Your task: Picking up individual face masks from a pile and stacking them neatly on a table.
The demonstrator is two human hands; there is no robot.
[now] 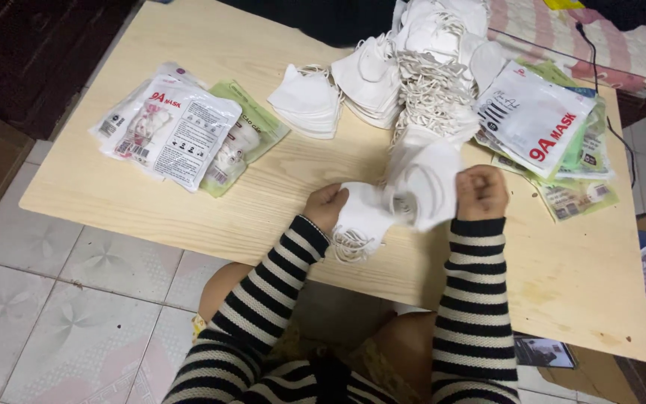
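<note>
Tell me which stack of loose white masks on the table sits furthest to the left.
The small separate stack of white masks, lying alone beside the green packet; the other stacks crowd together to its right.

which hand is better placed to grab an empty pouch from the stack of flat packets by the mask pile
Right, probably. The right hand is just below the flat packets on that side of the table. The left hand sits farther off, gripping white masks.

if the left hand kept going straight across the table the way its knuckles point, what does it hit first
Probably the small stack of folded white masks beyond the left hand, which grips white masks. Bare table lies between, though depth is hard to judge.
</note>
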